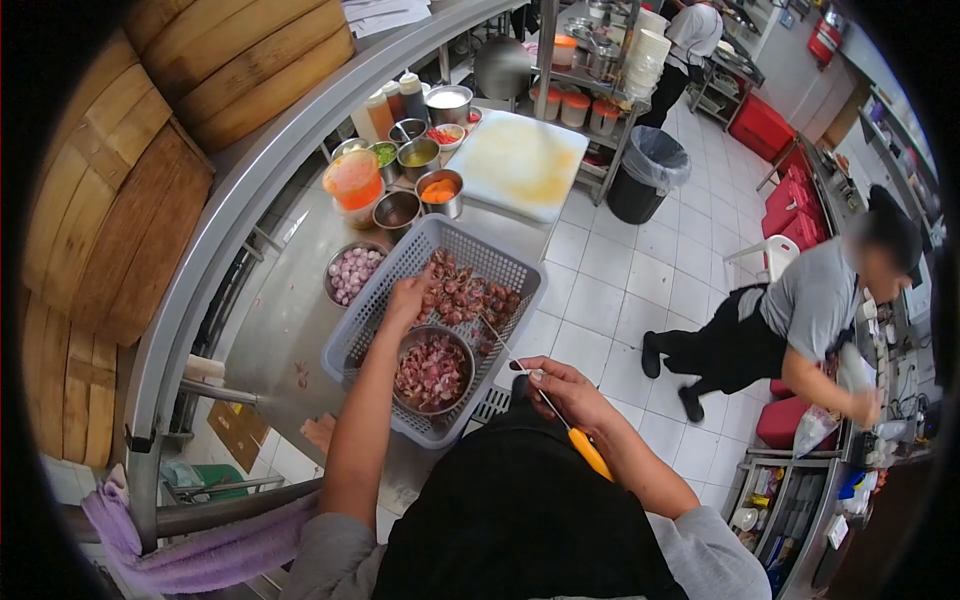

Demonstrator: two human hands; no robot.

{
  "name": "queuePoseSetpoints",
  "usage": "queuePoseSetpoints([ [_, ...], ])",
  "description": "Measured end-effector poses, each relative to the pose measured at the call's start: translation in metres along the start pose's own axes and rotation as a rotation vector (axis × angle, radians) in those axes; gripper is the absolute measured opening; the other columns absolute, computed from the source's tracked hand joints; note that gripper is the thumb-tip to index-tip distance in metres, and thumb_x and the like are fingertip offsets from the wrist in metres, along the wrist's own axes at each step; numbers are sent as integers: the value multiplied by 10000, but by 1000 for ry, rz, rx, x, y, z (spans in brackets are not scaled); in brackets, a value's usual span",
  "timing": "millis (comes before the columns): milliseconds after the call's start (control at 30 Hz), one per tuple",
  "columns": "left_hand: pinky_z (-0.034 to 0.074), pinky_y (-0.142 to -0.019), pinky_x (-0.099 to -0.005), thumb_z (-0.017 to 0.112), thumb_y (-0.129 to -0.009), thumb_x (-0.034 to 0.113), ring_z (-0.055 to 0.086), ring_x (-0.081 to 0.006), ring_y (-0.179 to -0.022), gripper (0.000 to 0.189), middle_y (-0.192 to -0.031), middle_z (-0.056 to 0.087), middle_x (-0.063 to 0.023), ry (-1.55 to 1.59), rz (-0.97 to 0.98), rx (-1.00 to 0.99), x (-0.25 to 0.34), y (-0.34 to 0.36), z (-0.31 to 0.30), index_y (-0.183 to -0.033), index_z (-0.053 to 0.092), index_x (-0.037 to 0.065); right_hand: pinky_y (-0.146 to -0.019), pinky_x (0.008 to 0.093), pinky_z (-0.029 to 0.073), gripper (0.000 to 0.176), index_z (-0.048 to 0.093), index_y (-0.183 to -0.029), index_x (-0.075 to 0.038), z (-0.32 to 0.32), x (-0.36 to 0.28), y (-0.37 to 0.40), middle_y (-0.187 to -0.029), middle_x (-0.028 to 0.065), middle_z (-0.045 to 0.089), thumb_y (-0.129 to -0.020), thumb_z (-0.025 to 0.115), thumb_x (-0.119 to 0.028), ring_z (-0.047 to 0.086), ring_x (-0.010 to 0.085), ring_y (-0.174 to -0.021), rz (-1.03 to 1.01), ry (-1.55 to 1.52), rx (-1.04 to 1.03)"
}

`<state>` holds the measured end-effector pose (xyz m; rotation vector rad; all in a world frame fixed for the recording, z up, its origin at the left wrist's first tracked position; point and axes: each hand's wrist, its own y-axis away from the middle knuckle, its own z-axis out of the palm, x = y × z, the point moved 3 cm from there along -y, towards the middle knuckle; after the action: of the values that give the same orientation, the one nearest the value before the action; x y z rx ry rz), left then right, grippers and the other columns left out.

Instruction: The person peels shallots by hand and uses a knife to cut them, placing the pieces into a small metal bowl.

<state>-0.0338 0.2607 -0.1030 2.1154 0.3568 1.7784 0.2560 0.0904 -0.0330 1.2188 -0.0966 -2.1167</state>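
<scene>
A grey plastic basket (pixel 350 330) holds loose unpeeled shallots (pixel 455 290) at its far end. At its near end sits a metal bowl (pixel 468 372) heaped with reddish-purple peels or pieces (pixel 430 375). My left hand (pixel 405 302) reaches into the basket, its fingers bent around a shallot at the edge of the pile; the fingertips are partly hidden. Over the basket's right rim, my right hand (pixel 562 388) is closed on a yellow-handled knife (pixel 590 455). Its blade looks thin, seen nearly edge-on, and points toward the shallots, while the handle lies along my wrist.
Peeled shallots fill a bowl (pixel 355 273) left of the basket. Beyond stand sauce bowls (pixel 418 158), an orange-filled tub (pixel 352 180) and a white cutting board (pixel 515 165). A co-worker (pixel 800 310) bends at the right counter; a bin (pixel 645 180) stands on the floor.
</scene>
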Motion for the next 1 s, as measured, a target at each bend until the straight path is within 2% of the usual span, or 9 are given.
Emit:
queuePoseSetpoints([
  [167, 393, -440, -255, 476, -988, 129, 510, -118, -542, 225, -789, 556, -49, -36, -61, -52, -15, -14, -8, -1176, 556, 36, -539, 210, 397, 328, 561, -1269, -74, 2, -1, 0, -793, -7, 543, -982, 600, -227, 495, 73, -652, -12, 29, 13],
  [367, 427, -481, -271, 512, -958, 85, 541, -110, -599, 121, -800, 574, -33, 28, 129, -59, 1, -1, -11, -1070, 554, 64, -543, 225, 397, 339, 539, -1289, -48, -1, 2, -1, -799, 10, 527, -994, 577, -211, 490, 85, -685, -7, 27, -7],
  [567, 442, -541, -279, 571, -972, 167, 590, -120, -690, 258, -872, 624, -46, -60, 107, -60, -9, -5, -10, -1214, 591, 79, -545, 224, 403, 334, 538, -1287, -48, 4, 2, -2, -816, 14, 534, -996, 573, -207, 493, 84, -696, -26, 21, -21],
  [633, 479, -639, -335, 578, -974, 202, 615, -148, -800, 332, -922, 627, -57, -480, 675, 139, -39, -34, -15, -1280, 561, 73, -545, 224, 404, 331, 539, -1286, -48, 4, 2, -3, -812, 12, 535, -997, 571, -206, 492, 85, -690, -29, 18, -19],
  [667, 479, -639, -335, 578, -974, 202, 615, -148, -800, 332, -922, 627, -57, -479, 674, 141, -36, -33, -14, -1280, 561, 73, -544, 224, 401, 330, 540, -1285, -47, 5, 1, -3, -802, 11, 534, -996, 571, -205, 490, 87, -674, -21, 23, -5],
  [767, 500, -776, -367, 601, -955, 180, 634, -208, -945, 354, -959, 616, -90, -567, 357, 178, -18, -19, -16, -1273, 536, 39, -539, 222, 394, 328, 543, -1283, -50, 7, -2, -2, -780, 11, 532, -996, 572, -207, 483, 89, -640, -7, 30, 3],
  [833, 512, -812, -333, 620, -925, 85, 646, -241, -1031, 360, -1008, 606, -118, -254, -29, -9, -9, -5, -16, -1259, 508, 7, -536, 220, 389, 328, 544, -1282, -53, 8, -3, -3, -770, 11, 530, -995, 573, -209, 478, 89, -621, -3, 30, 1],
  [967, 528, -861, -312, 616, -917, 16, 644, -261, -1055, 315, -1016, 600, -121, -18, 190, 8, 5, 24, -13, -1209, 505, -24, -546, 210, 394, 360, 535, -1305, -79, 9, -9, -9, -802, -3, 536, -982, 593, -228, 487, 79, -656, -20, 52, -35],
  [1000, 539, -879, -314, 608, -923, 0, 644, -252, -1052, 299, -1032, 599, -117, 266, 266, -44, 6, 32, -10, -1203, 506, -33, -561, 205, 410, 387, 530, -1323, -99, 10, -11, -12, -849, -20, 547, -973, 611, -243, 503, 69, -709, -21, 73, -58],
])
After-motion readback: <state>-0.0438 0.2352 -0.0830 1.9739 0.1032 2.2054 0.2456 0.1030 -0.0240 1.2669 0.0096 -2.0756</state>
